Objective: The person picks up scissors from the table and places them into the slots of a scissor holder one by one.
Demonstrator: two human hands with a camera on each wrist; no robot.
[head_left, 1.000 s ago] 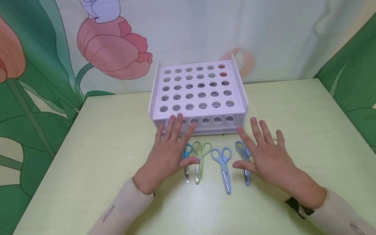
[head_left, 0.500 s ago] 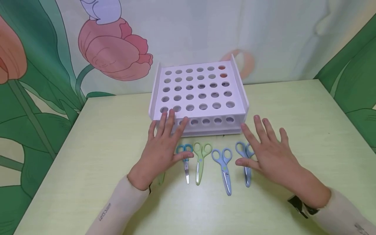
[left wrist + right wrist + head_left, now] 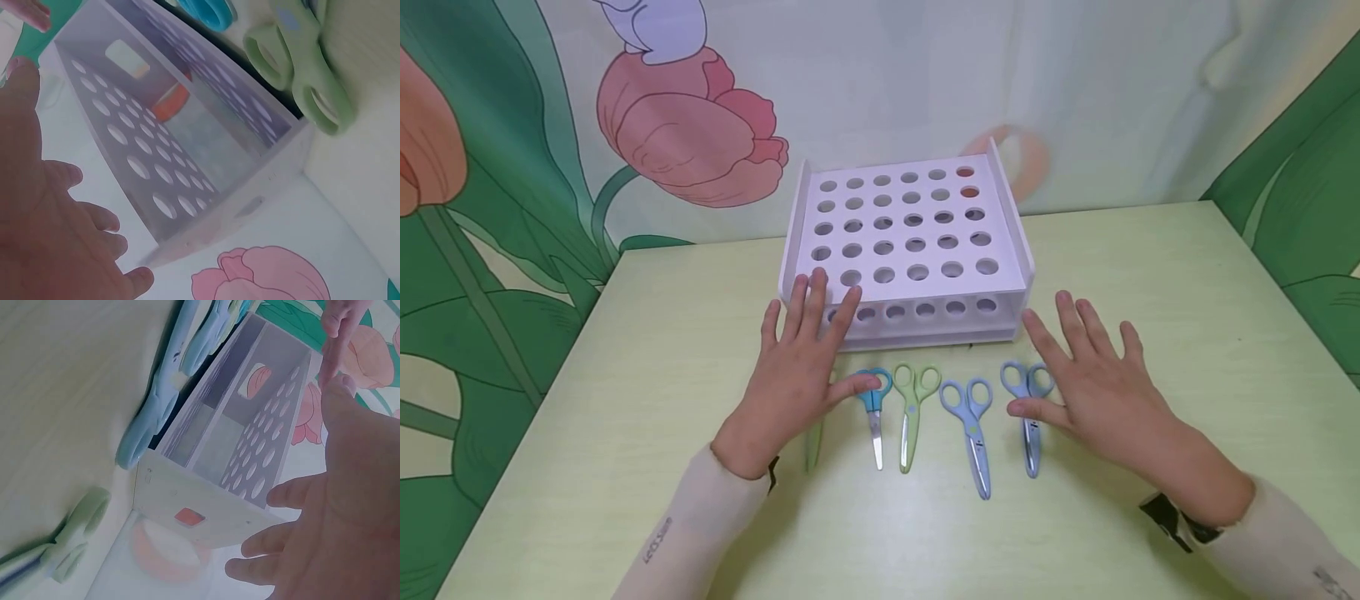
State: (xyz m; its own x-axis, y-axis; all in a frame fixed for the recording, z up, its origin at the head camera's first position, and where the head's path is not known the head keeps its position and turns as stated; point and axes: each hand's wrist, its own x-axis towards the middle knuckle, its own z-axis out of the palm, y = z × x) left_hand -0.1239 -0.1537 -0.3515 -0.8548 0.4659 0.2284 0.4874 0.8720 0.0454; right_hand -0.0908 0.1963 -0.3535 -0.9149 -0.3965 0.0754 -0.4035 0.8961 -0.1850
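A white holder (image 3: 899, 260) with rows of round holes stands at the back of the table. My left hand (image 3: 793, 371) is spread, and its fingertips overlap the holder's front left corner in the head view. Partly under that hand lie green scissors (image 3: 814, 442) and teal-handled scissors (image 3: 875, 402). To their right come another pair of green scissors (image 3: 911, 412) and blue scissors (image 3: 974, 433). With fingers apart, my right hand (image 3: 1101, 396) is over more blue scissors (image 3: 1032, 442). The right wrist view also has green scissors (image 3: 69, 544), which this hand hides in the head view. Neither hand holds anything.
The pale green table (image 3: 895, 550) reaches back to a white curtain (image 3: 895, 75) printed with flowers and leaves. Inside the holder, a divider (image 3: 181, 65) shows in the left wrist view. Its side panel has a cutout (image 3: 189, 517).
My left hand has moved left, uncovering more of the teal-handled scissors and the leftmost green ones. The right hand has shifted slightly right. Holder and scissors stay put.
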